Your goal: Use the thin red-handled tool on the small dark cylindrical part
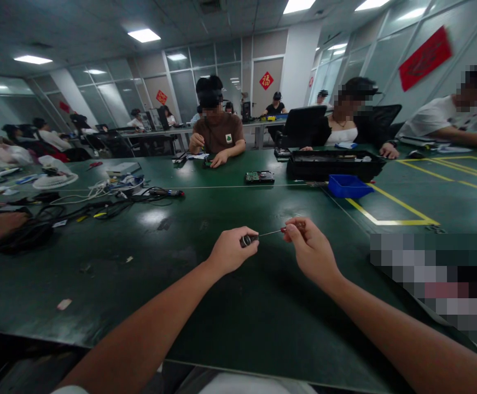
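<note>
Both my hands are raised over the green table, a short way apart. The fingers of my left hand are closed around a small dark rounded piece with a pale ring; its kind is not clear. A screwdriver with a thin metal shaft and a red part at its handle end reaches across from my right hand, which is closed on it. The shaft's tip meets or nearly meets the dark piece. My right fingers hide most of the handle.
Tangled cables and another person's hand are at left. An open hard drive, a black bin and a blue tray stand ahead. Yellow tape marks the right side. People sit across the table.
</note>
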A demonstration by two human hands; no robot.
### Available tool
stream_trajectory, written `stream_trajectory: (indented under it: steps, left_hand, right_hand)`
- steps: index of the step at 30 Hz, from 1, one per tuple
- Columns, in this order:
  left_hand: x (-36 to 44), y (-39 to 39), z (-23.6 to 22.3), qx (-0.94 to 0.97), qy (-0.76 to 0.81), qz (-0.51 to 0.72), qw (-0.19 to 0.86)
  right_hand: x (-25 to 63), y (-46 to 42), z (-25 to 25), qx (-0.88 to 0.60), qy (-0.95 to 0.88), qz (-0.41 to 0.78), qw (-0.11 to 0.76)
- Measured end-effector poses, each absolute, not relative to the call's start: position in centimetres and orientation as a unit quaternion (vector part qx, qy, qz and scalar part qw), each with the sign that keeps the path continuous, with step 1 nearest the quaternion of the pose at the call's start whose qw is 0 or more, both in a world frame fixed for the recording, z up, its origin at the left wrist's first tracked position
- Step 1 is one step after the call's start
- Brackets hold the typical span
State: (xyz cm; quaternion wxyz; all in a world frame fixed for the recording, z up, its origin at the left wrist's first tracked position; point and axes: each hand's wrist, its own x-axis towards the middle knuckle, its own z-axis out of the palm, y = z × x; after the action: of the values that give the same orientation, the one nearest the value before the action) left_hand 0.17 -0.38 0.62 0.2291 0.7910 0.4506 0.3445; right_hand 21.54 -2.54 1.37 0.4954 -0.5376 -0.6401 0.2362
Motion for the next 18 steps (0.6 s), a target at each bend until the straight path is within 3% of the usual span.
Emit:
stream_trajectory:
  steps: [5, 14, 18]
  left_hand:
    - [-1.1, 0.5, 1.2, 0.718, 0.466, 0.44, 0.27]
    - [-4.6, 0.9, 3.1, 0.42, 0.45, 0.632, 0.471]
    - [-9.0, 0.4, 4.4, 0.282, 0.456, 0.726, 0.431]
  right_hand:
    - [21.4, -2.6, 1.7, -0.54, -0.645, 0.237, 0.486]
    - [21.4, -2.6, 1.3, -0.537, -0.639, 0.267, 0.483]
    - [21.4, -2.6, 1.2, -0.535, -0.636, 0.273, 0.484]
